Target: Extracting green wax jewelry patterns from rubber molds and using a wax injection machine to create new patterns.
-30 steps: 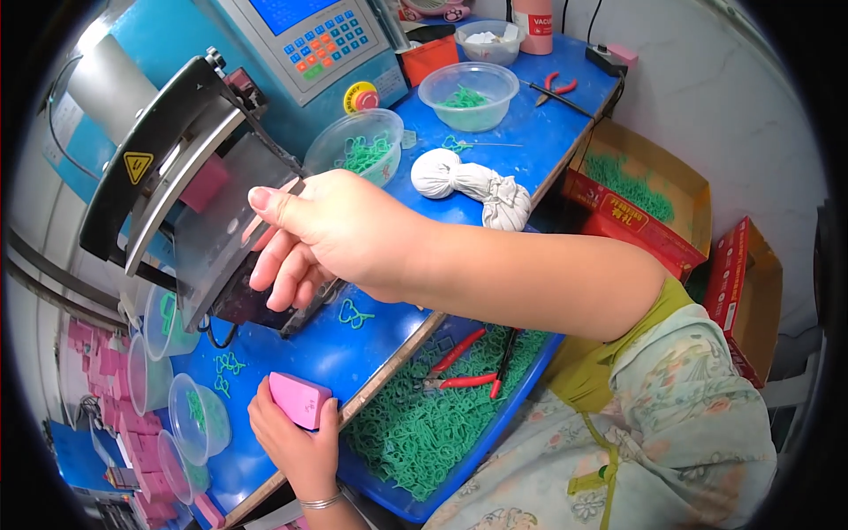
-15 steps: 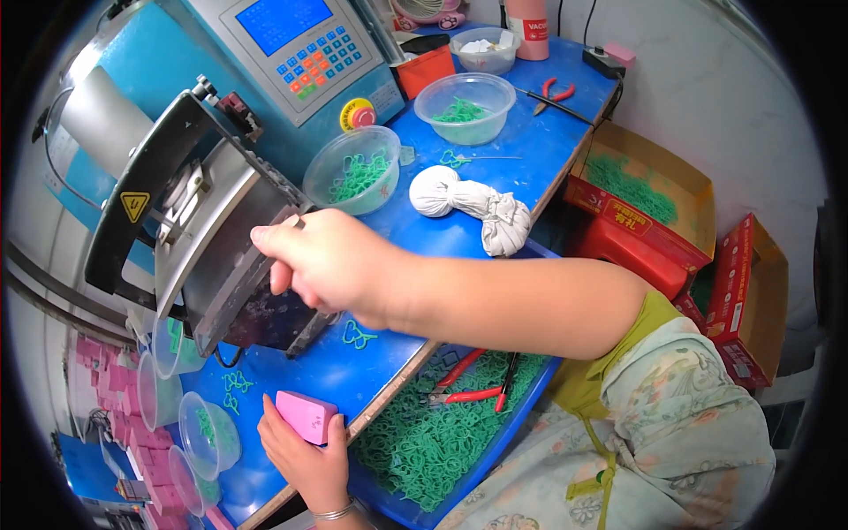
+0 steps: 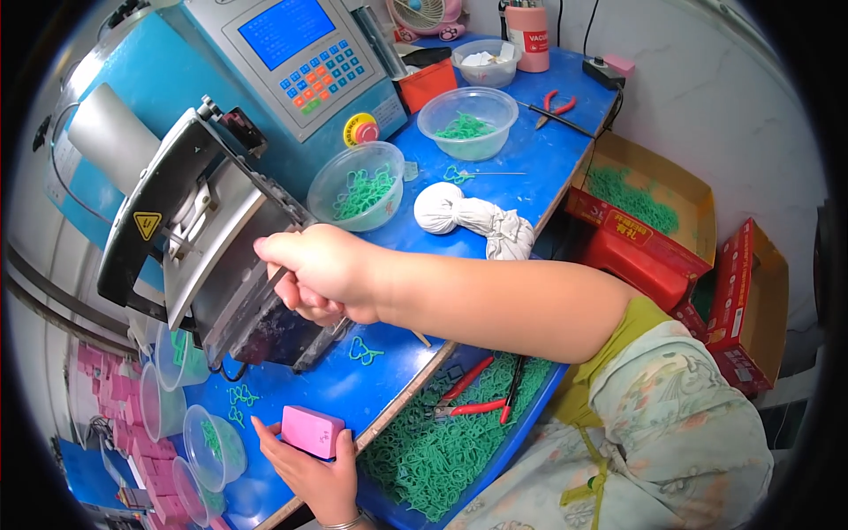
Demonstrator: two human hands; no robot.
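Observation:
My right hand (image 3: 320, 272) is closed at the front of the teal press machine (image 3: 155, 62), beside its metal plate (image 3: 216, 238) and black curved handle (image 3: 132, 212). A thin edge shows between its thumb and fingers; what it belongs to is unclear. A clear sheet-like piece (image 3: 234, 322) hangs just left of the fist. Around a pink block (image 3: 311, 431) on the blue table, my left hand (image 3: 314, 477) lies with fingers spread, thumb at the block's right side. Small green looped pieces (image 3: 362, 351) rest on the table between the press and the block.
Clear bowls of green pieces (image 3: 358, 181) stand beside the press. A grey cloth bundle (image 3: 473, 221) lies to the right. Red-handled cutters (image 3: 473, 397) rest on a blue tray of green pieces (image 3: 521, 442). Red cardboard boxes (image 3: 742, 300) are at far right; pink blocks (image 3: 146, 433) at left.
The view has shifted slightly, so the scene sits lower. My right fist has moved a little left toward the press. The fingers of my left hand have spread a bit wider beside the pink block.

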